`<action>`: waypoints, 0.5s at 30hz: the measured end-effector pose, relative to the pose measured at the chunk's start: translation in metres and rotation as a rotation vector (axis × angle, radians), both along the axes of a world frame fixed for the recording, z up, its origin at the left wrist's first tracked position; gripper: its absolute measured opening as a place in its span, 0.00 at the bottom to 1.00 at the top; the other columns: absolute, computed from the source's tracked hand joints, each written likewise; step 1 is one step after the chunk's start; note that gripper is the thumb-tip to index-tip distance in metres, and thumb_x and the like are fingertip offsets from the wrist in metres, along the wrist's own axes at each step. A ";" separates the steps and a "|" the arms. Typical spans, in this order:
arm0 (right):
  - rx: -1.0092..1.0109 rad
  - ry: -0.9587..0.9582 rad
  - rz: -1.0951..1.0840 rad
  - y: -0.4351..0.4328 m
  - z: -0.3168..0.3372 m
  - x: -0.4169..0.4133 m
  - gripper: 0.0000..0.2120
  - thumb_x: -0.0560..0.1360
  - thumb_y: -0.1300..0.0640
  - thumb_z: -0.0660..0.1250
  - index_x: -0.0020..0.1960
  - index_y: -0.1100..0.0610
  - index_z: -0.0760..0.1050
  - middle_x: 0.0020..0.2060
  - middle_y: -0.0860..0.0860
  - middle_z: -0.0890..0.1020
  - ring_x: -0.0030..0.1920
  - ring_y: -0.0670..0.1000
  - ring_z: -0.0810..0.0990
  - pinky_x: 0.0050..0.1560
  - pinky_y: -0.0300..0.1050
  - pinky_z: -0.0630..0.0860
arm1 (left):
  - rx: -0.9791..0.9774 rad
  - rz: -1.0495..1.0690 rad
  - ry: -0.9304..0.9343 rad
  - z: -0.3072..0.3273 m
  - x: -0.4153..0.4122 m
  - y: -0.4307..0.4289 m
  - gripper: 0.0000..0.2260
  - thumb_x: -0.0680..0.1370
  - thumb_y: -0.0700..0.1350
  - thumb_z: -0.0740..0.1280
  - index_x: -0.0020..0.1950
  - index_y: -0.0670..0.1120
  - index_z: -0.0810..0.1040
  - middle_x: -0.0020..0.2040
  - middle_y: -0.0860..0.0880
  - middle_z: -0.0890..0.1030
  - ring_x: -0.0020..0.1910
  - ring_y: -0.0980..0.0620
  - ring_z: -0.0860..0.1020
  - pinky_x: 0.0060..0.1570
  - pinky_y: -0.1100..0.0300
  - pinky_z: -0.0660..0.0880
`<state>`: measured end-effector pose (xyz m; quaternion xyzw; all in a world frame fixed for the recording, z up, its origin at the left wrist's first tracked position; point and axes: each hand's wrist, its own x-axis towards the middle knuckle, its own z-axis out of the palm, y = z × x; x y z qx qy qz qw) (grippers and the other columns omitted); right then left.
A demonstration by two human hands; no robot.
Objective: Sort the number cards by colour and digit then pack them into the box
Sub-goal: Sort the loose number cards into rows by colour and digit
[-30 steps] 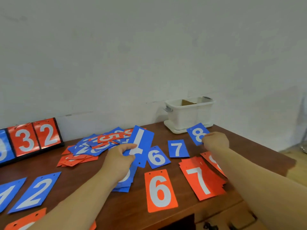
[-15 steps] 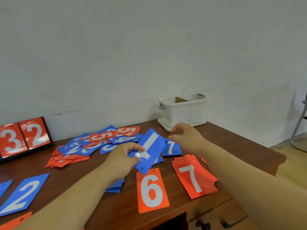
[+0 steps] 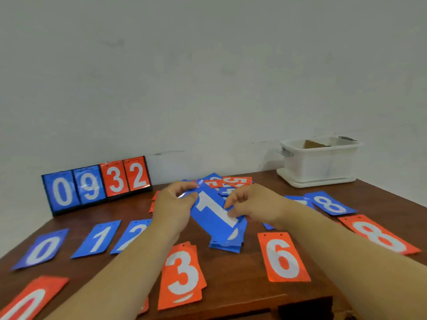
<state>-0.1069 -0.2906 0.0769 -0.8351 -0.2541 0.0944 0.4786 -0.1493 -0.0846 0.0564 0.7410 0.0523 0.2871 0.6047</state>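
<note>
A single wide-angle view is taken from head height, faced forward and down onto the desk from close by, with the wall filling the upper half.

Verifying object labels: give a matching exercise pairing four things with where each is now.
1. blue number card showing 1, centre
2. orange number card showing 6
3. white plastic box
4. black flip scoreboard

a. far right corner
b. upright, far left
c. pinched by left hand and right hand
d. flat on brown wooden table, front right

Pairs: 1c, 2d, 3a, 4b
</note>
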 end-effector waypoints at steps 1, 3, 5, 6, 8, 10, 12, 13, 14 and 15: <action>0.075 -0.010 -0.043 0.019 -0.001 -0.004 0.06 0.72 0.66 0.73 0.46 0.56 0.83 0.32 0.48 0.81 0.34 0.45 0.77 0.35 0.36 0.73 | -0.006 0.037 -0.002 -0.003 -0.007 0.010 0.13 0.72 0.38 0.73 0.47 0.58 0.83 0.49 0.51 0.84 0.44 0.52 0.82 0.46 0.55 0.79; 0.249 0.003 -0.128 0.057 -0.006 -0.011 0.07 0.72 0.66 0.73 0.43 0.55 0.82 0.31 0.48 0.81 0.34 0.47 0.79 0.37 0.39 0.75 | -0.056 0.049 0.014 -0.010 -0.022 0.029 0.16 0.74 0.37 0.73 0.50 0.60 0.82 0.54 0.50 0.83 0.49 0.53 0.83 0.51 0.52 0.81; 0.311 -0.014 -0.141 0.095 -0.012 -0.021 0.08 0.71 0.65 0.75 0.41 0.52 0.82 0.32 0.47 0.83 0.34 0.47 0.80 0.39 0.39 0.75 | -0.088 0.037 0.056 -0.018 -0.039 0.048 0.16 0.75 0.35 0.72 0.51 0.58 0.82 0.56 0.48 0.83 0.51 0.52 0.83 0.52 0.51 0.82; 0.294 -0.035 -0.124 0.113 -0.016 -0.025 0.06 0.71 0.63 0.75 0.42 0.52 0.83 0.33 0.46 0.83 0.35 0.46 0.80 0.40 0.38 0.75 | -0.063 0.048 0.080 -0.021 -0.047 0.057 0.15 0.75 0.36 0.72 0.50 0.57 0.82 0.56 0.48 0.84 0.48 0.51 0.84 0.50 0.50 0.83; 0.254 -0.060 -0.073 0.146 -0.023 -0.036 0.05 0.71 0.61 0.75 0.45 0.53 0.84 0.37 0.47 0.85 0.36 0.44 0.80 0.40 0.36 0.74 | 0.024 0.113 0.121 -0.025 -0.062 0.081 0.13 0.74 0.38 0.72 0.50 0.57 0.83 0.55 0.48 0.83 0.44 0.46 0.84 0.44 0.49 0.83; 0.228 -0.057 -0.033 0.172 -0.027 -0.043 0.05 0.73 0.61 0.73 0.48 0.53 0.83 0.39 0.48 0.85 0.36 0.44 0.80 0.38 0.34 0.72 | 0.086 0.198 0.158 -0.024 -0.077 0.109 0.13 0.76 0.37 0.70 0.52 0.56 0.81 0.54 0.50 0.81 0.44 0.46 0.83 0.33 0.58 0.80; 0.194 -0.074 -0.005 0.191 -0.032 -0.045 0.05 0.74 0.60 0.71 0.48 0.52 0.82 0.40 0.47 0.85 0.38 0.44 0.80 0.38 0.35 0.71 | 0.144 0.285 0.214 -0.023 -0.088 0.140 0.14 0.78 0.36 0.67 0.54 0.55 0.80 0.55 0.52 0.78 0.44 0.52 0.81 0.30 0.63 0.74; 0.156 -0.106 0.004 0.198 -0.034 -0.044 0.05 0.74 0.59 0.71 0.49 0.51 0.82 0.41 0.46 0.84 0.40 0.44 0.80 0.39 0.35 0.72 | 0.181 0.311 0.254 -0.024 -0.091 0.157 0.15 0.78 0.35 0.66 0.55 0.55 0.79 0.56 0.52 0.77 0.44 0.54 0.80 0.31 0.62 0.74; 0.103 -0.148 0.009 0.204 -0.036 -0.042 0.05 0.74 0.59 0.70 0.49 0.51 0.82 0.43 0.45 0.84 0.42 0.43 0.80 0.40 0.35 0.73 | 0.222 0.328 0.288 -0.023 -0.094 0.172 0.15 0.78 0.34 0.65 0.56 0.54 0.79 0.57 0.52 0.75 0.42 0.54 0.79 0.32 0.61 0.75; 0.043 -0.192 0.011 0.207 -0.037 -0.039 0.05 0.75 0.58 0.70 0.50 0.50 0.81 0.44 0.44 0.83 0.44 0.42 0.80 0.42 0.35 0.73 | 0.264 0.336 0.320 -0.024 -0.094 0.187 0.16 0.78 0.34 0.63 0.56 0.54 0.78 0.56 0.52 0.75 0.41 0.53 0.78 0.32 0.60 0.74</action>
